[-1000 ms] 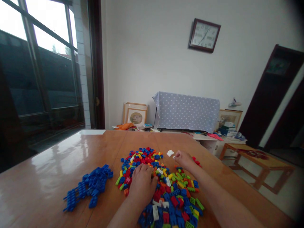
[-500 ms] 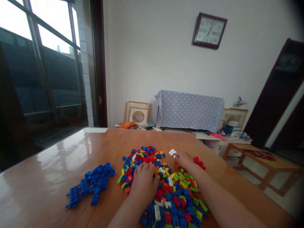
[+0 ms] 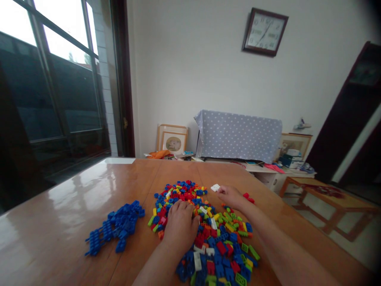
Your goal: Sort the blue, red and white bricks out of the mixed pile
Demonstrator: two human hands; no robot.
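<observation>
Centrally in the head view, a mixed pile of coloured bricks (image 3: 204, 230) lies on the table (image 3: 65, 238); clock positions are taken from its centre. Between nine and ten o'clock, the left hand (image 3: 181, 222) rests palm down over the pile, fingers loosely bent; whether its grip contains a brick cannot be told. Near one o'clock, the right hand (image 3: 232, 196) has thumb and fingers drawn together beside the white bricks (image 3: 214, 187); its grip's contents are hidden. Red bricks (image 3: 248, 197) lie at two o'clock, blue bricks (image 3: 116, 226) at nine, apart from the pile.
</observation>
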